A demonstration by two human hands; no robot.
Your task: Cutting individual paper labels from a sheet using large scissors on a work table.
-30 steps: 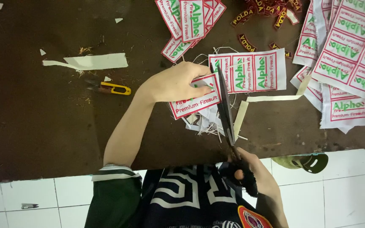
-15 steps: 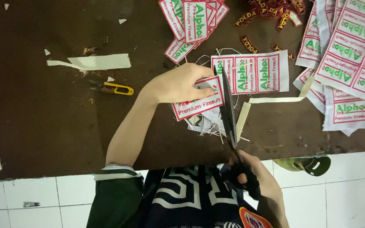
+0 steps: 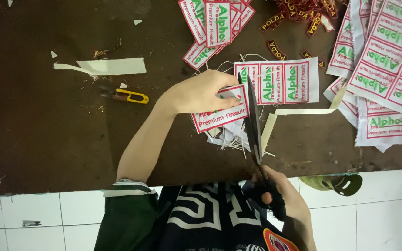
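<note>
On the dark table (image 3: 47, 121), a white fabric offcut (image 3: 103, 66) and a small yellow thread snipper (image 3: 129, 96) are seen lying untouched at the left. Nearer the middle, a red-bordered white label (image 3: 219, 117) is gripped by the closed left hand (image 3: 201, 93). Since a second ago, the strip of labels (image 3: 280, 82) has been drawn slightly closer. The black scissors (image 3: 253, 116) are held by the right hand (image 3: 280, 197), closed through the handles, the blades nearly shut between label and strip; the cut is judged almost complete. Uncut label sheets (image 3: 387, 56) are piled at the right.
</note>
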